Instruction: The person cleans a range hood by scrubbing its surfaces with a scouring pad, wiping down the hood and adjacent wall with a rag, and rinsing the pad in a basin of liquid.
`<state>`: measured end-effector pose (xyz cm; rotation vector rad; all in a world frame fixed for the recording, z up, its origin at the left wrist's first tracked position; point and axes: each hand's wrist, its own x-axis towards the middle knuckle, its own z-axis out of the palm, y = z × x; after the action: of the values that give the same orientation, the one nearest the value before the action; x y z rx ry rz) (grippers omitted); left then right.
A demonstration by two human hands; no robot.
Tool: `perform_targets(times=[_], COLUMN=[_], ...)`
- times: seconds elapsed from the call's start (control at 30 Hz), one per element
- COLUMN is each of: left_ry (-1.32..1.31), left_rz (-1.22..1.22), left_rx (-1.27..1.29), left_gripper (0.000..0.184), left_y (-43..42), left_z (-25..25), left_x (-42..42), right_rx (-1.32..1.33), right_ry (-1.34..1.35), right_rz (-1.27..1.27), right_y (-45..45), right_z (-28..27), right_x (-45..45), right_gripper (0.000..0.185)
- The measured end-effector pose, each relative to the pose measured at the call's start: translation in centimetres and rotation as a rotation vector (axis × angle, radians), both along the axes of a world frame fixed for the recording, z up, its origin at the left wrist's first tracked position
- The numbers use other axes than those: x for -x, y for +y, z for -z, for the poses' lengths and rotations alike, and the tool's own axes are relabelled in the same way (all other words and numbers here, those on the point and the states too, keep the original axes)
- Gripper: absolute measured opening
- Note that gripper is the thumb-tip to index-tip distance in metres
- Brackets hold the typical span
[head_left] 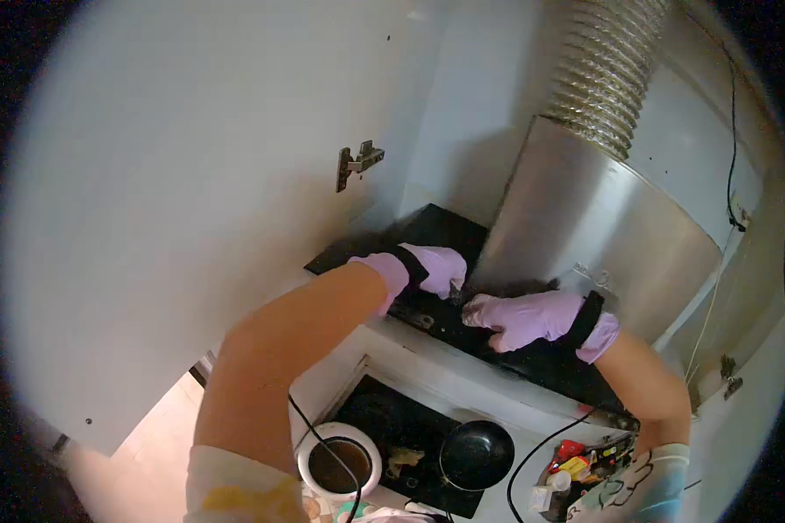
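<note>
- The left hand (pixel 436 268), in a lilac glove with a black band around the wrist, is at the centre of the frame, its fingers curled down beside the lower left edge of the curved silver metal hood cover (pixel 610 209).
- A small dark patch shows at its fingertips; whether the hand grips anything there, I cannot tell.
- The right hand (pixel 532 318), gloved and banded the same way, lies just right of centre, in front of the cover's lower edge. Its fingers are bunched and point left, near the left hand's fingertips; their grip is hidden, so I cannot tell whether they hold something.
- The cover stands right of centre, over the flat black hood panel (pixel 445 228), which stretches from mid-frame toward the lower right, beneath both hands.
- A ribbed, shiny foil duct (pixel 615 70) rises from the cover's top to the upper edge of the frame.
- A large white cabinet door (pixel 192 131) fills the upper left, with a metal hinge (pixel 358 164) at its right side.
- At the bottom centre, a black stovetop (pixel 384 410) carries a round black frying pan (pixel 477 453); a white-rimmed pot (pixel 377 458) with dark brown contents is just left of it.
- Red, yellow and white packets and containers (pixel 571 466) crowd the lower right.
</note>
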<state>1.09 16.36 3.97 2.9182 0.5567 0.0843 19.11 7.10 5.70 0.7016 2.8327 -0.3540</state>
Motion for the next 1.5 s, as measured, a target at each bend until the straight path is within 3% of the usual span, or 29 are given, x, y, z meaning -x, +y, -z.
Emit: perform_targets(times=[0.1, 0.13, 0.17, 0.2, 0.3, 0.4, 0.43, 0.57, 0.63, 0.7, 0.8, 0.9, 0.97, 1.0, 1.1, 1.17, 1.2, 1.23, 1.33, 1.4, 1.5], left_ry=[0.134, 0.088, 0.042, 0.237, 0.175, 0.153, 0.146, -0.277, -0.107, -0.057, -0.303, -0.353, -0.347, -0.34, -0.459, -0.492, -0.523, -0.525, -0.458, -0.437, -0.47], left_rz=[-0.026, -0.034, -0.043, -0.152, -0.219, -0.106, -0.069, -0.049, -0.457, -0.364, -0.327, -0.341, -0.321, -0.304, -0.284, -0.304, -0.33, -0.33, -0.383, -0.435, -0.444], left_rx=[0.134, 0.121, 0.105, 0.235, 0.406, 0.377, 0.369, 0.449, 0.319, 0.264, 0.112, 0.137, 0.089, 0.037, 0.011, 0.074, 0.13, 0.128, 0.019, -0.121, -0.103], left_gripper=[0.029, 0.029, 0.03, 0.045, 0.053, 0.061, 0.064, 0.046, 0.047, 0.038, 0.023, 0.024, 0.022, 0.021, 0.02, 0.021, 0.021, 0.021, 0.024, 0.024, 0.021], left_y=[-2.1, -2.7, -3.0, -3.1, -5.3, -1.5, -1.6, -2.6, -6.6, -5.0, -6.7, -7.7, -8.1, -8.3, -8.9, -9.1, -9.1, -9.0, -8.5, -8.6, -9.5], left_z=[-0.6, -0.4, -0.4, -1.2, -3.4, -1.6, -1.8, -1.4, -4.2, -1.7, 0.8, 1.0, 0.9, 0.8, 0.5, 0.3, 0.2, 0.2, 0.9, 1.6, 2.2], left_x=[0.8, 1.3, 1.4, 1.2, 3.2, 4.0, 4.4, 6.3, 7.4, 8.1, 8.3, 7.5, 6.5, 6.1, 4.9, 4.4, 4.3, 4.3, 4.8, 5.6, 6.6], right_rx=[0.09, 0.139, 0.136, 0.084, 0.027, 0.147, 0.034, -0.093, -0.233, -0.175, -0.152, -0.253, -0.264, -0.316, -0.261, -0.207, -0.183, -0.212, -0.327, -0.472, -0.443], right_ry=[-0.139, -0.036, -0.024, -0.026, 0.008, 0.003, 0.02, -0.052, -0.085, -0.062, -0.081, -0.036, 0.067, 0.051, -0.05, -0.078, 0.031, -0.036, 0.049, 0.018, 0.004], right_rz=[0.072, 0.092, 0.091, 0.102, 0.21, 0.312, 0.302, 0.276, 0.168, 0.226, 0.358, 0.226, 0.408, 0.297, 0.37, 0.434, 0.46, 0.605, 0.548, 0.277, 0.315], right_y=[-1.1, -1.3, -1.5, -1.7, -2.8, -1.9, -1.6, 0.1, 1.5, 2.3, 1.2, 3.1, 1.8, 2.0, -2.0, -4.1, -4.5, -6.4, -6.0, -4.3, -3.5], right_z=[-1.8, -2.0, -2.2, -2.4, -3.7, -4.8, -4.7, -3.7, -2.4, -1.3, -1.8, 0.5, 1.1, 1.6, 0.5, 0.0, 0.8, -0.1, 1.0, 1.4, 0.3], right_x=[-0.6, -0.9, -1.1, -1.1, -0.2, 0.9, 1.3, 4.1, 5.8, 7.5, 8.7, 7.4, 5.1, 3.4, 0.0, -2.4, -3.9, -3.5, -4.1, -3.5, 0.7], right_gripper=[0.048, 0.036, 0.036, 0.036, 0.035, 0.051, 0.053, 0.055, 0.05, 0.044, 0.031, 0.028, 0.03, 0.03, 0.023, 0.023, 0.022, 0.023, 0.024, 0.025, 0.024])
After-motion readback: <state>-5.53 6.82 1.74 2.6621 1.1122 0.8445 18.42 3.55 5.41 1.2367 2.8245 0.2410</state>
